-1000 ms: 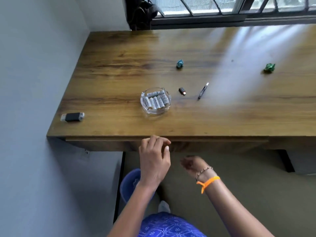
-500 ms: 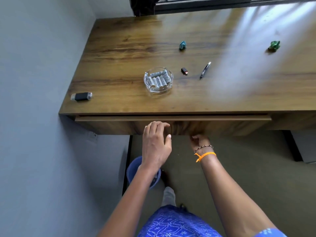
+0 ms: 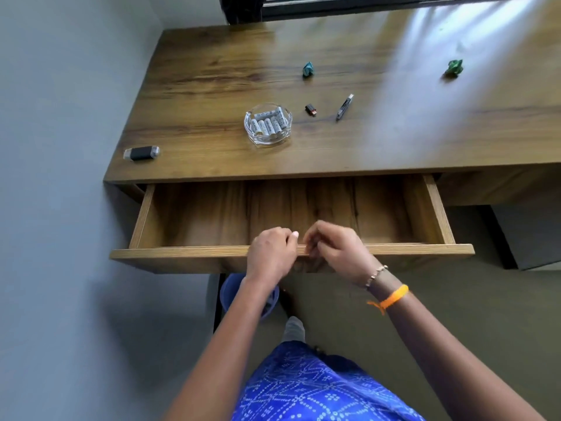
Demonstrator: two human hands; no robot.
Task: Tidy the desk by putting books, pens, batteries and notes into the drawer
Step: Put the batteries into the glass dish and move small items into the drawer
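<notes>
head view: both hands, left (image 3: 271, 253) and right (image 3: 335, 250), curled over wood-grain drawer (image 3: 188, 252) front lip; ribbed glass dish (image 3: 268, 124) of cylindrical batteries (image 3: 268, 124) on tabletop (image 3: 212, 74).

Grey wall (image 3: 60, 117), olive floor (image 3: 455, 299), sunlit wooden desk (image 3: 394, 153) under window (image 3: 334, 4).

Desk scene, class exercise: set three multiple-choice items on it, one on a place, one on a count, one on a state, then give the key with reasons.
1. Where are the batteries?
A. in the drawer
B. in the glass dish
C. on the floor

2. How many crumpled notes lie on the desk?
A. two
B. four
C. none

3. The drawer is:
A. shut
B. pulled out, nothing visible inside
C. pulled out, full of books

Key: 1 B, they lie side by side in the glass dish. 2 A, a teal note and a green note. 3 B, its bare wooden floor shows, with the left hand and right hand on its front edge.
</notes>
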